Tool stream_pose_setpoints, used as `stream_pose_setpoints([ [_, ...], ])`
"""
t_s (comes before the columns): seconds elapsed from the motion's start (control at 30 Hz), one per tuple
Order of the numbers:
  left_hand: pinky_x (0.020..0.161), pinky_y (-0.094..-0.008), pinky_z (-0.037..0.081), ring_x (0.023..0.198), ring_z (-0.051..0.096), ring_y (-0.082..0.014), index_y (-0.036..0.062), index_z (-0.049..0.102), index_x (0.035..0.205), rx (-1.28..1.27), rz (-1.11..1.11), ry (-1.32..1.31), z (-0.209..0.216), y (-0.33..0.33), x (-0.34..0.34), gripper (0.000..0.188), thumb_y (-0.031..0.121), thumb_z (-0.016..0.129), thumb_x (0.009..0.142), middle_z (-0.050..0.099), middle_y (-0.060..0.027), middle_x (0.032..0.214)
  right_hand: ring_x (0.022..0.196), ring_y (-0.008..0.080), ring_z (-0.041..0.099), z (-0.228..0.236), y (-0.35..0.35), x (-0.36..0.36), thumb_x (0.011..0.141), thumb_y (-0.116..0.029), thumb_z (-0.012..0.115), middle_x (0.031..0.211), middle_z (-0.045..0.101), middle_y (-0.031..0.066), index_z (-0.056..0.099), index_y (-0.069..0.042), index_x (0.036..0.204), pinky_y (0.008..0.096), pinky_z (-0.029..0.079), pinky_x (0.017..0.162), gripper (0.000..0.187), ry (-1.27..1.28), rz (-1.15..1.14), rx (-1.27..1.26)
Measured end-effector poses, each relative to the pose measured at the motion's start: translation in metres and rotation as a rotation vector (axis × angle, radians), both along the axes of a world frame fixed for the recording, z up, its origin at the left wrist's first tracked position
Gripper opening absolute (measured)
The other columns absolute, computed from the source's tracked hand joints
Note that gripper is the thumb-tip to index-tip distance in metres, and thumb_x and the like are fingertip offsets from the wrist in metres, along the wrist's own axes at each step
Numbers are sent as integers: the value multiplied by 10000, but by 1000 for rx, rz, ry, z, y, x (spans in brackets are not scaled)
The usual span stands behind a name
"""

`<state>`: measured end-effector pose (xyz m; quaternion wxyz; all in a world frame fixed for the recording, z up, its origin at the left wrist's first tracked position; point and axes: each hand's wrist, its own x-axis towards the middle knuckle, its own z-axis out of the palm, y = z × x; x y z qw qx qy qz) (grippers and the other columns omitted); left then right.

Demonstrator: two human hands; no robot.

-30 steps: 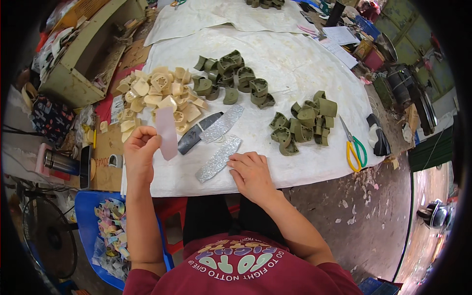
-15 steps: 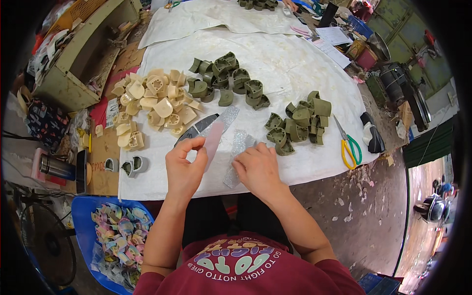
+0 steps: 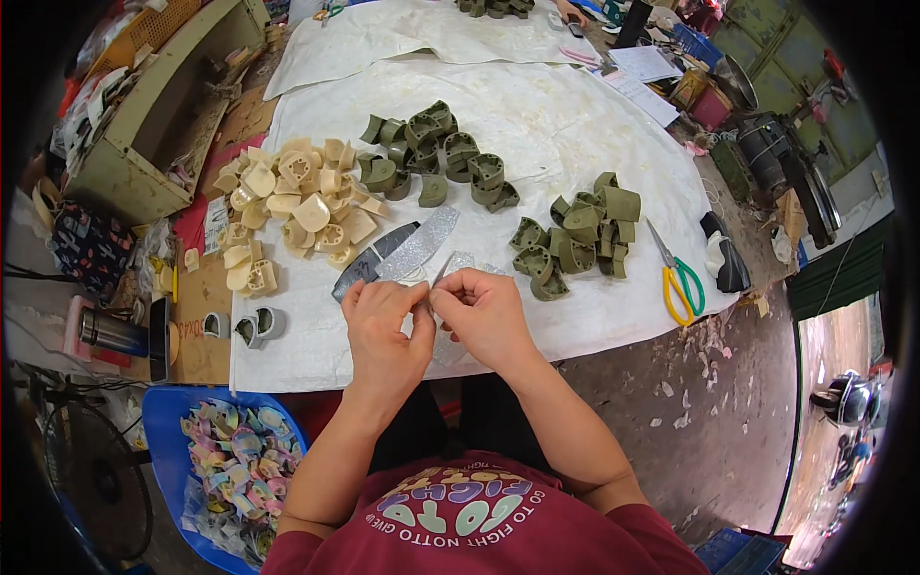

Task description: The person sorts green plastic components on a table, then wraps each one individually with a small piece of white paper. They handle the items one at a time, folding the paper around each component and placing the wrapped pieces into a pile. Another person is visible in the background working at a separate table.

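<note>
Close together at the table's near edge, both hands pinch at a thin strip (image 3: pixel 443 269), seen nearly edge-on. My left hand (image 3: pixel 388 328) has its thumb and forefinger drawn together at the strip's left side. On the other side, my right hand (image 3: pixel 487 321) grips it between thumb and fingertips; its far end sticks up above them. Just beyond my left hand, a silver glittery strip (image 3: pixel 428 240) lies next to a dark curved piece (image 3: pixel 376 259). More glittery material (image 3: pixel 462 261) lies partly hidden behind my right hand.
Cream moulded pieces (image 3: pixel 305 196) are heaped left, olive-green ones (image 3: pixel 426 144) mid-table and right (image 3: pixel 578 235). Scissors (image 3: pixel 678 278) with yellow and green handles lie at the right edge, by a black object (image 3: pixel 725 251). A blue bin (image 3: pixel 158 431) of colourful pieces stands lower left.
My left hand has moved right and down, and my right hand has shifted slightly left, so they meet. The pink strip that my left hand held upright no longer shows its broad face.
</note>
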<state>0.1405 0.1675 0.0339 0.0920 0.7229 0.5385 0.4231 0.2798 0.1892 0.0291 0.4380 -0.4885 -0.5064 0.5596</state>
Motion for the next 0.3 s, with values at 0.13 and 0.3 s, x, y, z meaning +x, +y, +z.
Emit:
stream_pose_setpoints([
  [0.13,938,-456,355,830,590,-247,48,678,900,5,-4,25,1,-2,-1,154,13,636,756,621,-73,790,604,74,602,2,2,4,836,-100,647,728,644,30,659,5,844,214,487,470,106,155,42,-145],
  [0.3,955,-447,348,853,604,-234,70,683,912,-168,-84,-227,2,-1,-10,136,52,657,780,668,-74,849,624,97,621,-4,7,11,834,-138,660,758,656,49,668,-8,863,233,516,504,133,309,123,-198],
])
